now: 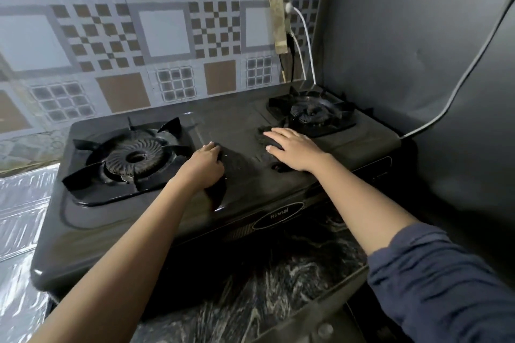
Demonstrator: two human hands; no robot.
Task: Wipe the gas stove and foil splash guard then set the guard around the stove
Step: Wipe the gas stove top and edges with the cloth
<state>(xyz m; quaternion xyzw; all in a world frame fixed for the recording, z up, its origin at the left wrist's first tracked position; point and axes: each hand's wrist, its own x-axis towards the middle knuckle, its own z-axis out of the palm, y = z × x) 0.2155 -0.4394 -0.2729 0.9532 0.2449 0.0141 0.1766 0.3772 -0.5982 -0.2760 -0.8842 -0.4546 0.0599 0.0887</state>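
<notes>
1. The only writing is on an oval black badge [278, 216] with a thin light outline on the front panel of the black two-burner gas stove [239, 120]. Its pale lettering is blurred but looks like "Rinnai".
2. The right hand [292, 150] lies palm down with its fingers straight and close together. It presses flat on a small dark crumpled cloth [264, 135], which rests on the stove top just beside the right burner [312, 113].
3. The left hand [206, 163] rests knuckles up on the middle of the stove top, just right of the left burner [136, 157]. Its fingers are curled under, and I cannot tell whether they hold anything, since the glossy surface below them is dark.
4. The stove sits on a black countertop with white marbling [278, 287], in a corner between a wall of brown-and-grey patterned tiles and a plain dark wall.
5. The crinkled silver foil splash guard [22, 217] lies flat to the left of the stove, beside its left edge and not standing around it.
6. A long yellowed power strip [278, 17] hangs upright on the tiled wall behind the right burner, with a white cable [306, 36] plugged into it.
7. A dark blue sleeve [446, 287] covers the right upper arm, and the forearm is bare.
</notes>
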